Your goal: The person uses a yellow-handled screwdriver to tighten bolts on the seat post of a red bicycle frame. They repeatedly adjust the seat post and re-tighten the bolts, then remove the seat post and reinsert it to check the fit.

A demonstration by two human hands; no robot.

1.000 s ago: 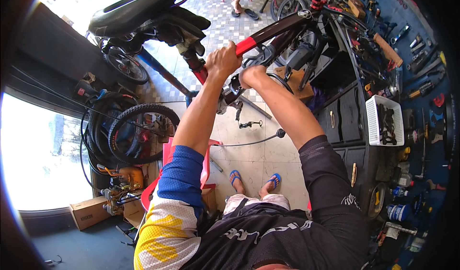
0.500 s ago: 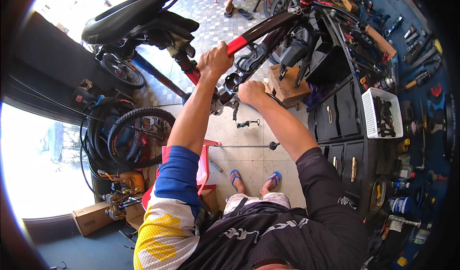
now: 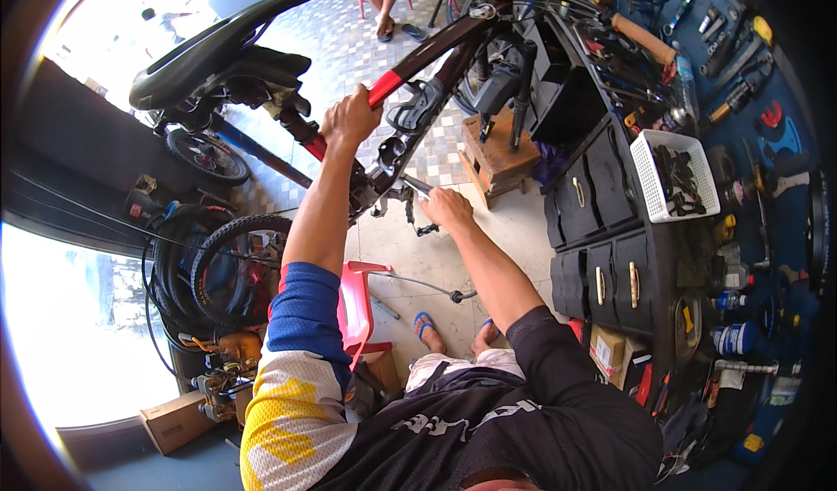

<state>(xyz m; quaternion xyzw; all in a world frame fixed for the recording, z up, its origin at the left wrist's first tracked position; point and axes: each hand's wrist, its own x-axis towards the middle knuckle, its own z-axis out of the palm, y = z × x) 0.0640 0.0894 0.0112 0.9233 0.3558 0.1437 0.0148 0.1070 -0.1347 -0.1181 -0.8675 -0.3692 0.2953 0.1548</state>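
Note:
A bicycle frame (image 3: pixel 433 49) in dark red and black, with a bright red section, hangs in front of me. My left hand (image 3: pixel 351 118) is closed around its tube, just below the red section. Beside the round opening at the crank area (image 3: pixel 391 150), my right hand (image 3: pixel 449 208) is closed on a short grey bar (image 3: pixel 417 183), whose kind I cannot make out; its far end reaches the frame's lower part. The black saddle (image 3: pixel 218 51) sits up and left of my left hand. A dangling cable end and small dark part (image 3: pixel 425 228) hang beneath my right hand.
Tools cover the blue wall and bench at right, with a white basket (image 3: pixel 641 168) above black drawers (image 3: pixel 586 269). A wooden stool (image 3: pixel 497 155) stands beyond my right hand. Tyres and wheels (image 3: pixel 218 273) lean at left, near a pink chair (image 3: pixel 356 303). A person sits at the far end.
My right hand has moved down and away from the crank area, and a grey bar now shows in it. The left hand keeps its hold. The whole view has shifted slightly.

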